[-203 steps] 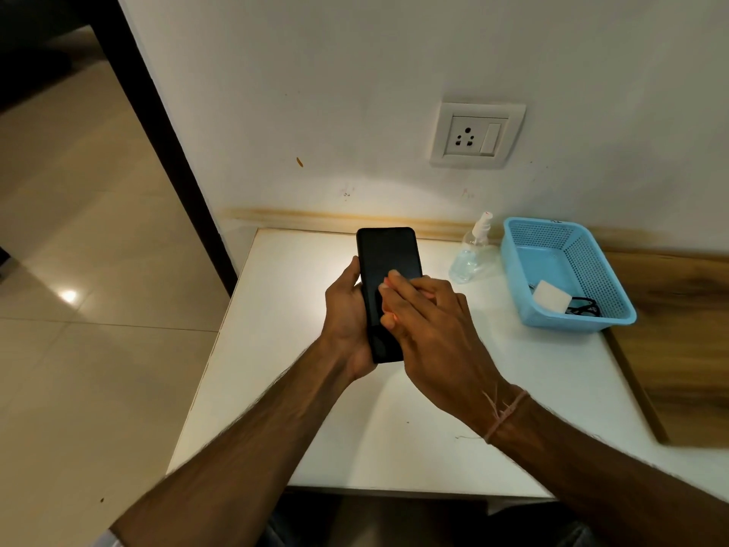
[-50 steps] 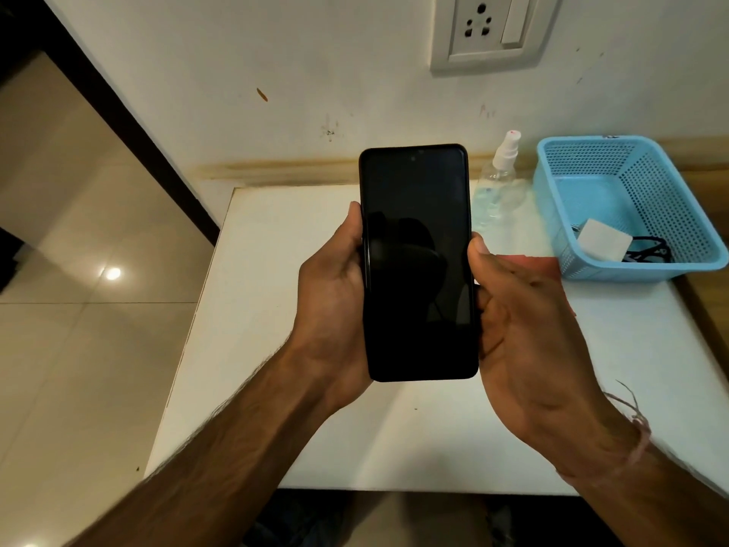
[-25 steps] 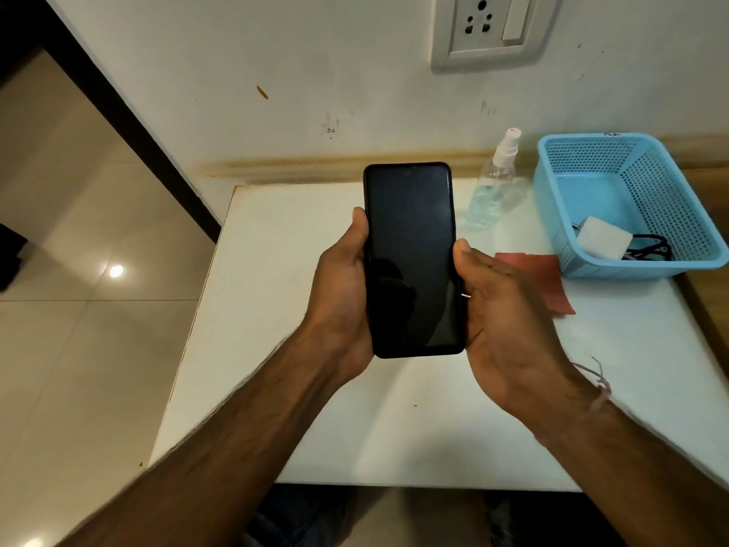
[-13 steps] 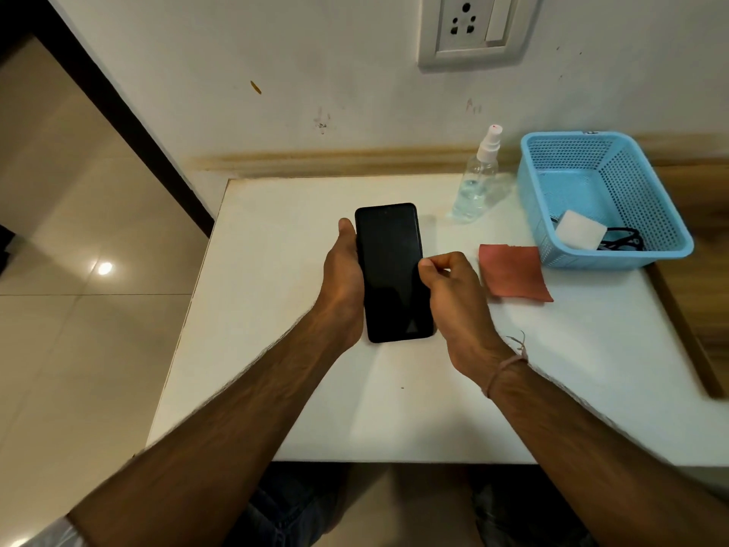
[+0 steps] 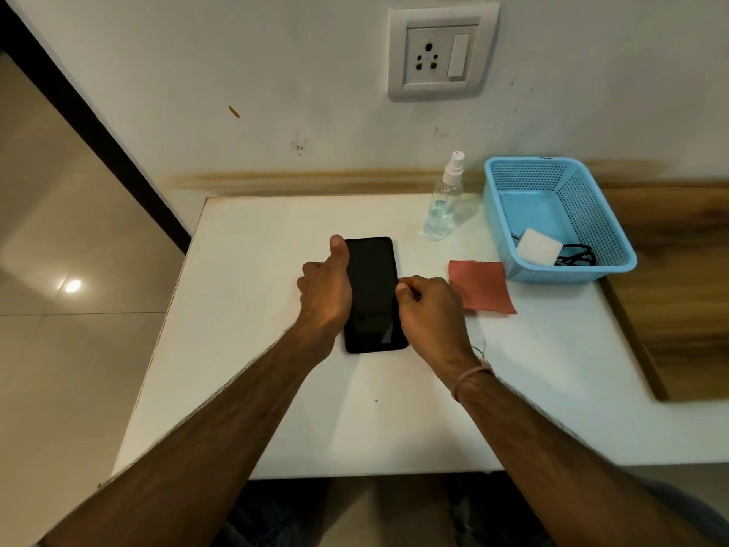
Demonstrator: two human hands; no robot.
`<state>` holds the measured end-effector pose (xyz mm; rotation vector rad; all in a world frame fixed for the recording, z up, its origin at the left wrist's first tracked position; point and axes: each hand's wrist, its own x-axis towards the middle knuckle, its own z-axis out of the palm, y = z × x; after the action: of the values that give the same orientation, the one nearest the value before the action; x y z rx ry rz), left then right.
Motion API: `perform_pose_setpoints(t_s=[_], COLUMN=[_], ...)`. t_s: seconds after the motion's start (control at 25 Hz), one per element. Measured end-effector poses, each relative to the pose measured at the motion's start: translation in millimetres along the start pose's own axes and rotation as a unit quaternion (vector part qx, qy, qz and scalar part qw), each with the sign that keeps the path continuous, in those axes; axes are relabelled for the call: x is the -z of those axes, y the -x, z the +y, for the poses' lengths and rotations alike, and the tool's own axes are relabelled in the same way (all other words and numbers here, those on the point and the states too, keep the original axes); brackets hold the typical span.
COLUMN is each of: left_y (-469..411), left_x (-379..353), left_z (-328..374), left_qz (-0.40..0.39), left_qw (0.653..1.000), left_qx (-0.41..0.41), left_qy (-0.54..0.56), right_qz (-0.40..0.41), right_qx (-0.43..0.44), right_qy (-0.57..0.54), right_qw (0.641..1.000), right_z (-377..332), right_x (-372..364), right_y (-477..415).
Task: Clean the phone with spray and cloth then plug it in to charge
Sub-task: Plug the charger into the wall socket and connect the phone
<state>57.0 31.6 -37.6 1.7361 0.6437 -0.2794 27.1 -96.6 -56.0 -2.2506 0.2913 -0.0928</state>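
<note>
A black phone (image 5: 372, 286) lies screen up, flat on the white table (image 5: 252, 349). My left hand (image 5: 325, 294) grips its left edge, thumb stretched up along the side. My right hand (image 5: 428, 313) pinches its right edge with curled fingers. A red cloth (image 5: 483, 288) lies flat just right of my right hand. The clear spray bottle (image 5: 445, 203) stands upright behind it, near the wall. A white charger block (image 5: 538, 246) with a black cable (image 5: 578, 256) rests in the blue basket (image 5: 509, 199). The wall socket (image 5: 442, 53) sits above.
The table's left edge drops to a tiled floor (image 5: 59, 309). A wooden surface (image 5: 678, 278) adjoins the table on the right, behind and beside the basket. The wall runs along the table's far edge.
The phone has come down from in front of me to lie flat on the table, both hands still on its edges. The red cloth, earlier under my right hand, lies on the table.
</note>
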Motion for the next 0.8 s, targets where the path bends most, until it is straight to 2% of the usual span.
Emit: perform_pose_setpoints(t_s=[0.16, 0.24, 0.28, 0.4, 0.44, 0.6, 0.64, 0.72, 0.8], left_y=[7.9, 16.8, 22.7, 41.1, 46.6, 60.4, 60.8, 55.8, 43.5], left_x=[-1.8, -0.1, 0.3, -9.0, -16.3, -60.7, -74.7, -104.6, -131.7], left_z=[-0.9, 1.3, 3.3, 11.8, 17.1, 57.3, 69.2, 89.8, 102.8], left_qz=[0.008, -0.005, -0.004, 0.03, 0.023, -0.123, -0.14, -0.166, -0.19], left_qw=[1.0, 0.998, 0.997, 0.975, 0.966, 0.943, 0.933, 0.908, 0.868], left_qx=[-0.022, -0.043, -0.06, -0.159, -0.201, -0.298, -0.319, -0.358, -0.388], left_qy=[-0.021, -0.033, -0.047, -0.153, -0.159, -0.082, -0.092, -0.139, -0.246], right_qz=[-0.049, -0.089, -0.085, 0.008, 0.028, 0.024, 0.009, -0.052, -0.157], right_qx=[0.055, 0.057, 0.05, 0.052, 0.052, 0.016, 0.017, 0.042, 0.049], right_qy=[0.098, 0.088, 0.061, 0.018, 0.006, -0.005, 0.027, 0.2, 0.378], right_qw=[0.992, 0.99, 0.993, 0.998, 0.998, 1.0, 0.999, 0.978, 0.911], right_z=[1.0, -1.9, -4.4, -2.1, -1.3, 6.1, 8.6, 15.0, 14.4], right_x=[-2.0, 10.3, 23.4, 86.7, 110.4, 183.9, 195.6, 212.9, 219.0], right_y=[2.9, 2.5, -1.0, -28.0, -38.8, -82.8, -91.5, -109.1, -118.4])
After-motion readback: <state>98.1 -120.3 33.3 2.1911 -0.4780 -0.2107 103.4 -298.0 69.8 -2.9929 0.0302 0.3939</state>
